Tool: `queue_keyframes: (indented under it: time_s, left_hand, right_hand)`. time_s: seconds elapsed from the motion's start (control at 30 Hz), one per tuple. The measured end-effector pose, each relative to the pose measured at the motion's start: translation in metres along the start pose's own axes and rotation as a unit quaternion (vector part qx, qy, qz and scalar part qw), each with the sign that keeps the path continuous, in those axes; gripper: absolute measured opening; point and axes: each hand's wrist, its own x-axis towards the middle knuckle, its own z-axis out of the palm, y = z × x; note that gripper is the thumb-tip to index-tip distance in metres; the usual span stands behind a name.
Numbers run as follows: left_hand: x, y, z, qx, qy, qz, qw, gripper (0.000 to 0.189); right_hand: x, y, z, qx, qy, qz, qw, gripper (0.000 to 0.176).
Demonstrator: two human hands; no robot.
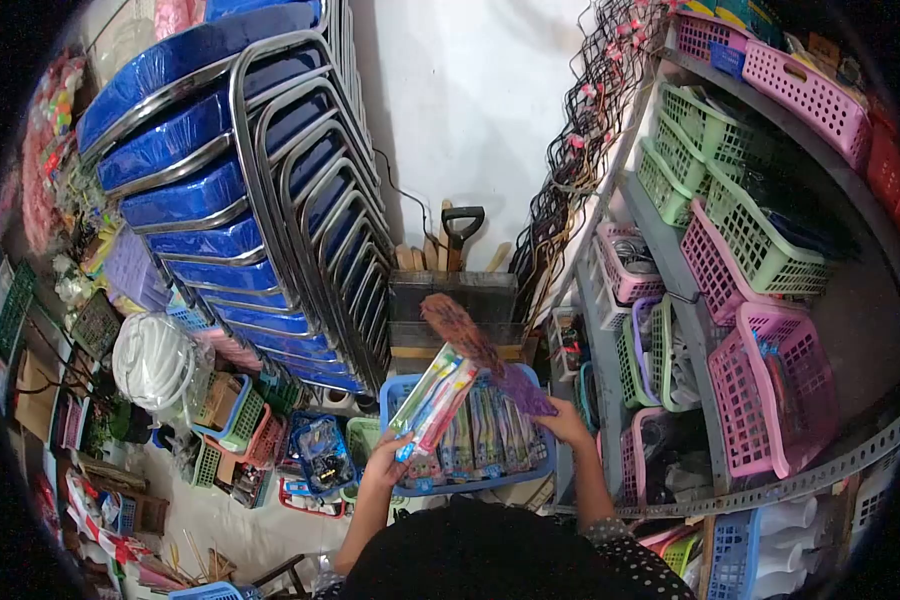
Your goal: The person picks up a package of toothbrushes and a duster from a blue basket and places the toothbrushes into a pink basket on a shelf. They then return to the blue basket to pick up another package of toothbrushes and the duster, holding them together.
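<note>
My left hand (387, 459) is closed around the lower end of several toothbrush packs (438, 402), fanned out in white, blue and pink wrappers. My right hand (567, 424) grips the purple end of a long, brown-and-purple duster-like thing (465, 333). Its brown end reaches up and left, beside the upper ends of the packs; blur hides whether they touch. Below both hands sits a blue basket (545, 466) with rows of more packaged toothbrushes (487, 440) inside. The held packs hide part of its left side.
Tall stacked blue chairs (185, 175) with metal frames rise at the left. Shelving at the right bears green baskets (770, 240) and pink baskets (760, 400). A black-handled tool (462, 225) leans by the white wall (460, 110). Smaller baskets and a coiled white hose (155, 362) crowd the left floor.
</note>
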Motion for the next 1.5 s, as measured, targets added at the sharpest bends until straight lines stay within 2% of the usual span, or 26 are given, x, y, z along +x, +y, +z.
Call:
queue_keyframes:
  time_s: [0.1, 0.17, 0.23, 0.27, 0.33, 0.37, 0.43, 0.47, 0.57, 0.7, 0.77, 0.9, 1.0, 1.03, 1.1, 1.13, 1.17, 1.3, 1.37, 1.43, 1.47, 1.5]
  left_hand:
    - [-0.012, 0.001, -0.017, 0.026, 0.026, -0.035, 0.999, 0.031]
    - [-0.021, 0.004, -0.026, 0.029, 0.024, -0.028, 0.999, 0.029]
    - [-0.031, 0.005, -0.043, 0.03, 0.058, -0.026, 0.998, 0.029]
    - [-0.033, 0.006, -0.055, 0.035, 0.046, -0.013, 0.998, 0.029]
    - [-0.042, 0.013, -0.067, 0.04, 0.061, -0.009, 0.997, 0.03]
    - [-0.046, 0.016, -0.073, 0.045, 0.073, -0.003, 0.996, 0.031]
    - [-0.053, 0.022, -0.082, 0.027, 0.089, -0.009, 0.996, 0.033]
    - [-0.057, 0.026, -0.086, 0.026, 0.091, -0.01, 0.995, 0.034]
    - [-0.064, 0.034, -0.088, 0.03, 0.084, -0.007, 0.996, 0.035]
    - [-0.061, 0.035, -0.094, 0.029, 0.074, -0.018, 0.997, 0.037]
    - [-0.056, 0.034, -0.094, 0.026, 0.059, -0.031, 0.997, 0.037]
    - [-0.052, 0.038, -0.055, 0.044, 0.048, -0.046, 0.997, 0.038]
    - [-0.027, 0.028, -0.061, 0.088, -0.044, -0.074, 0.992, 0.041]
    - [-0.022, 0.026, -0.057, 0.091, -0.056, -0.079, 0.991, 0.041]
    - [-0.009, 0.022, -0.041, 0.081, -0.077, -0.123, 0.986, 0.041]
    - [-0.004, 0.022, -0.025, 0.091, -0.114, -0.13, 0.981, 0.04]
    - [-0.002, 0.021, -0.006, 0.104, -0.097, -0.141, 0.98, 0.039]
    - [0.035, 0.005, 0.038, 0.14, -0.241, -0.175, 0.944, 0.039]
    - [0.052, -0.003, 0.071, 0.158, -0.298, -0.189, 0.922, 0.039]
    - [0.07, -0.019, 0.104, 0.202, -0.323, -0.167, 0.909, 0.038]
    - [0.077, -0.02, 0.122, 0.221, -0.35, -0.198, 0.888, 0.04]
    - [0.084, -0.031, 0.146, 0.201, -0.397, -0.179, 0.877, 0.041]
  right_hand:
    - [0.005, 0.022, 0.015, 0.03, 0.021, 0.011, 0.999, 0.041]
    - [0.004, 0.034, 0.027, 0.026, 0.021, 0.027, 0.999, 0.042]
    - [0.001, 0.051, 0.04, -0.04, 0.038, 0.06, 0.997, 0.04]
    - [-0.002, 0.061, 0.048, -0.039, 0.036, 0.062, 0.997, 0.04]
    - [-0.01, 0.065, 0.062, 0.007, -0.035, 0.062, 0.997, 0.035]
    - [-0.015, 0.067, 0.067, 0.008, -0.036, 0.064, 0.997, 0.035]
    - [-0.027, 0.066, 0.08, -0.039, -0.114, 0.161, 0.98, 0.034]
    - [-0.025, 0.106, 0.093, -0.036, -0.114, 0.078, 0.99, 0.035]
    - [-0.033, 0.091, 0.105, -0.09, -0.128, 0.137, 0.978, 0.041]
    - [-0.04, 0.066, 0.105, -0.058, -0.133, 0.14, 0.979, 0.05]
    - [-0.04, 0.057, 0.101, -0.091, -0.133, 0.121, 0.98, 0.059]
    - [-0.039, 0.051, 0.083, -0.093, -0.086, 0.091, 0.988, 0.057]
    - [-0.033, 0.047, 0.059, 0.062, -0.025, 0.123, 0.99, 0.048]
    - [-0.035, 0.025, 0.046, 0.06, -0.011, 0.125, 0.99, 0.048]
    - [-0.045, -0.043, 0.019, 0.287, 0.029, 0.127, 0.949, 0.049]
    - [-0.053, -0.061, 0.01, 0.343, 0.068, 0.091, 0.932, 0.051]
    - [-0.061, -0.078, -0.003, 0.341, 0.089, 0.087, 0.932, 0.051]
    - [-0.093, -0.097, -0.046, 0.364, 0.186, 0.078, 0.909, 0.044]
    - [-0.113, -0.101, -0.065, 0.263, 0.22, 0.013, 0.939, 0.038]
    - [-0.14, -0.117, -0.085, 0.228, 0.268, -0.007, 0.936, 0.033]
    - [-0.154, -0.129, -0.094, 0.199, 0.293, -0.024, 0.935, 0.029]
    - [-0.166, -0.139, -0.101, 0.169, 0.317, -0.04, 0.932, 0.027]
